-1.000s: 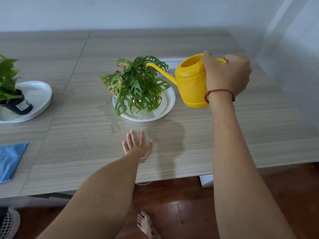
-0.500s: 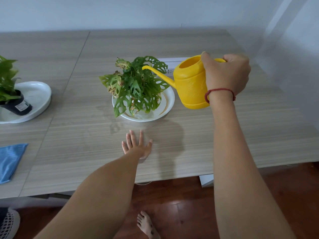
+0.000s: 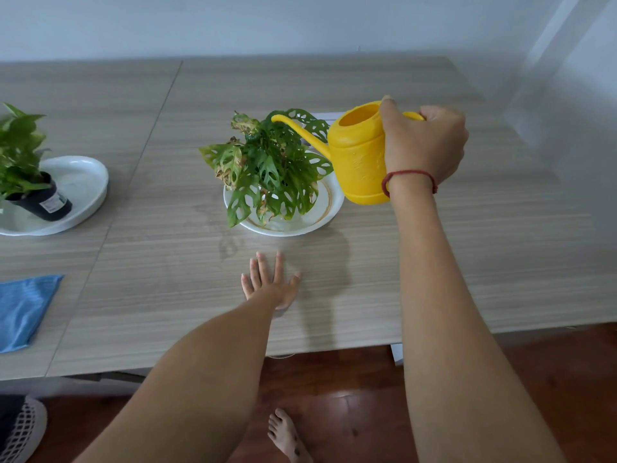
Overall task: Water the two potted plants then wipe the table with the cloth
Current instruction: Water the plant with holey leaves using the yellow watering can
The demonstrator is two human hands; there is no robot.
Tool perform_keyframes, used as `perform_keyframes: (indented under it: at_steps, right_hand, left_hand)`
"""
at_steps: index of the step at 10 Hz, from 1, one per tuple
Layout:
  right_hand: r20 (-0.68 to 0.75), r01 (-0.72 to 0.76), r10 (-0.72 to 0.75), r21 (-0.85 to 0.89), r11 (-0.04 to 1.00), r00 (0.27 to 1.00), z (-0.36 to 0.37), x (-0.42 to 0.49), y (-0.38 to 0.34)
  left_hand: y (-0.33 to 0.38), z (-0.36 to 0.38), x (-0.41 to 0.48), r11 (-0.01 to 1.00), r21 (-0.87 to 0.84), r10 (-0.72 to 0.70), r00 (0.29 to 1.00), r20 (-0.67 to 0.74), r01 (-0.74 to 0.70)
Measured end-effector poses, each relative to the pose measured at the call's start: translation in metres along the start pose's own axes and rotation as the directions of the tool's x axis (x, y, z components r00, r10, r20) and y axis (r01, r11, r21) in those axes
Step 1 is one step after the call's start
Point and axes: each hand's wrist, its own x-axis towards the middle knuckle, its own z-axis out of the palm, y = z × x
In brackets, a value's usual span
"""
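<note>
Since the earlier frames our can (image 3: 359, 158) had swung left, its spout tip now lying over the middle of the holed-leaf plant (image 3: 270, 168) rather than at its right edge. We could not tell whether water was running out. Our right hand (image 3: 422, 145) was clenched around the can's handle, thumb on the rim, a red string on the wrist, and it held the can above the table (image 3: 467, 245), just right of the plant's white dish (image 3: 329, 215). Our left hand (image 3: 270, 284) lay flat with fingers spread on the tabletop, nearer us than the dish and holding nothing. The second plant (image 3: 18, 152) stood in a black pot (image 3: 43, 203), tilted, on a white tray (image 3: 83, 182) at the left edge of view, well apart from the can. The blue cloth (image 3: 23, 310) lay flat on the table at lower left, near the front edge. Below the table we saw a bare foot (image 3: 287, 436) on the wooden floor.
</note>
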Motion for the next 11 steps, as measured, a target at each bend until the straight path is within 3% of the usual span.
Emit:
perform_keyframes:
  at_steps: [5, 8, 11]
  right_hand:
    - [-0.028, -0.1, 0.099, -0.054, 0.994, 0.995, -0.005, 0.004, 0.011]
    - [0.062, -0.302, 0.295, 0.216, 0.929, 0.953, 0.003, -0.011, 0.032]
    - [0.143, -0.405, 0.379, 0.329, 0.853, 0.914, 0.008, -0.032, 0.055]
  left_hand:
    - [0.0, 0.0, 0.0, 1.0, 0.006, -0.011, 1.0, -0.007, 0.011]
    - [0.0, 0.002, 0.004, 1.0, 0.014, 0.005, 1.0, -0.016, -0.005]
    - [-0.001, 0.006, 0.007, 1.0, -0.009, 0.023, 0.999, -0.05, -0.023]
